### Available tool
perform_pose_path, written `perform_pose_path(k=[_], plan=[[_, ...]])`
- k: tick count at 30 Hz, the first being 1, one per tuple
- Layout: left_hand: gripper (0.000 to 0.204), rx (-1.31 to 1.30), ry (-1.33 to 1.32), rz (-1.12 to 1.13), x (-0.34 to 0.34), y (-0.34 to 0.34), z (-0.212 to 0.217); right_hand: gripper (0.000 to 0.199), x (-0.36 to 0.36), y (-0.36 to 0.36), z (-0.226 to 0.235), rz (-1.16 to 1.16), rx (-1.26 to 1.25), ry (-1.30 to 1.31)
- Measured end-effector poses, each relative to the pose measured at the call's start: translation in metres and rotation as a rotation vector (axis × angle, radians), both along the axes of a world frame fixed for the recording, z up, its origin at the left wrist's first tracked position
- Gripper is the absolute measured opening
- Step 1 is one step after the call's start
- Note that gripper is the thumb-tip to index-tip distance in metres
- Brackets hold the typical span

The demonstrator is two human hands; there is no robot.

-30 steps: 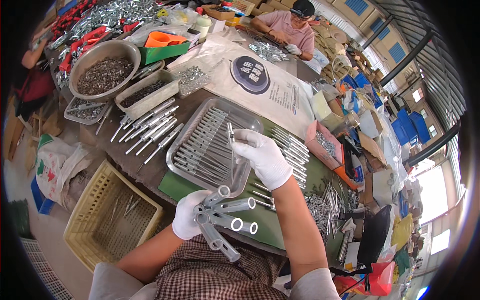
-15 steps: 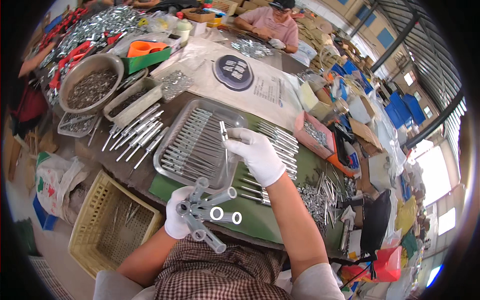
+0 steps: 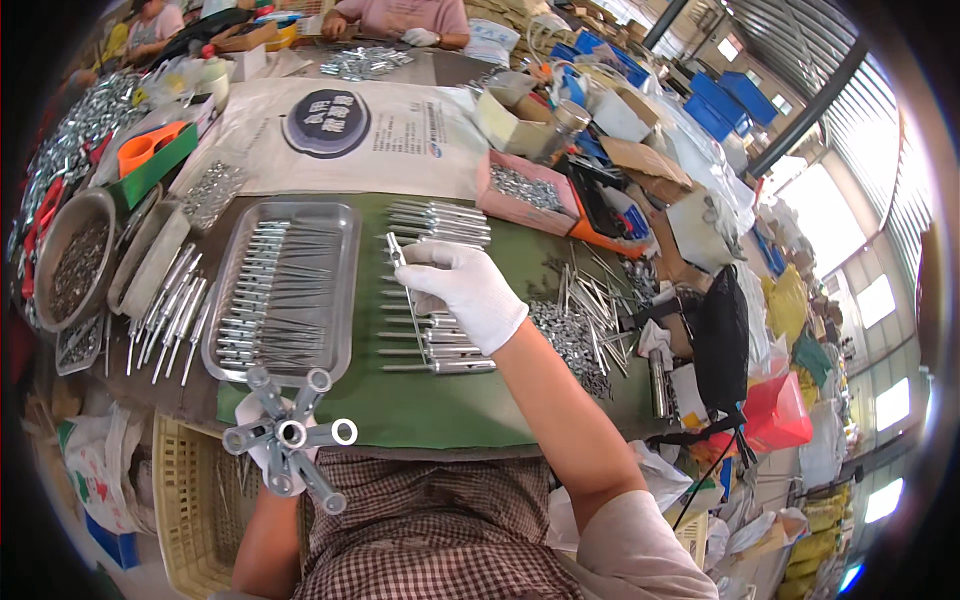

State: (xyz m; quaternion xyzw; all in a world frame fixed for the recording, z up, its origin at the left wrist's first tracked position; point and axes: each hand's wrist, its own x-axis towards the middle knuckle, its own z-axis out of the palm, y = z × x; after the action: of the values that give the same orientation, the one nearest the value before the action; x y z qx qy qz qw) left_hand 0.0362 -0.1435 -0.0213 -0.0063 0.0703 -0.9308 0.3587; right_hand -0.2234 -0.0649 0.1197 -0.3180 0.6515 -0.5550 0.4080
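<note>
Has moved rod [image 3: 395, 252] from tray [image 3: 341, 300] edge to over laid-out rods [image 3: 452, 222], frame ctr, so clear of tray, pinching it in R hand [image 3: 458, 285], clasping tubes [image 3: 320, 436] in L hand [image 3: 249, 408], lower L.

A snug, plain white glove [image 3: 492, 318] covers the right hand [image 3: 463, 290]; the left hand [image 3: 249, 410], partly hidden, wears white too. The right sleeve [image 3: 640, 550] is short and pale grey, the checked garment [image 3: 430, 520] dark brown and cream.
</note>
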Motion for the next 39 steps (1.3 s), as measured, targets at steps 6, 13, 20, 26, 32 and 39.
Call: perform_pose_path(k=[6, 13, 20, 26, 32, 39], plan=[[0.029, 0.002, 0.337, -0.139, 0.005, -0.018, -0.048, 0.027, -0.015, 0.031, -0.002, -0.163, -0.065, -0.053], [0.038, 0.086, 0.576, -0.271, 0.013, -0.023, -0.036, 0.034, -0.054, 0.141, -0.023, -0.453, 0.162, 0.771], [0.032, 0.137, 0.640, -0.212, 0.017, -0.013, -0.057, 0.026, -0.117, 0.214, -0.042, -0.595, 0.800, 1.155], [0.025, 0.308, -0.081, 0.076, -0.014, 0.019, 0.021, 0.014, -0.041, 0.105, 0.002, -0.455, 0.274, 1.264], [0.021, -0.557, -0.568, 0.085, 0.008, 0.010, 0.005, 0.010, 0.085, -0.051, -0.015, 0.317, -0.238, 1.042], [0.039, -1.309, -1.012, 0.200, 0.011, 0.005, 0.004, 0.027, 0.100, -0.121, -0.043, 0.444, 0.103, 1.114]])
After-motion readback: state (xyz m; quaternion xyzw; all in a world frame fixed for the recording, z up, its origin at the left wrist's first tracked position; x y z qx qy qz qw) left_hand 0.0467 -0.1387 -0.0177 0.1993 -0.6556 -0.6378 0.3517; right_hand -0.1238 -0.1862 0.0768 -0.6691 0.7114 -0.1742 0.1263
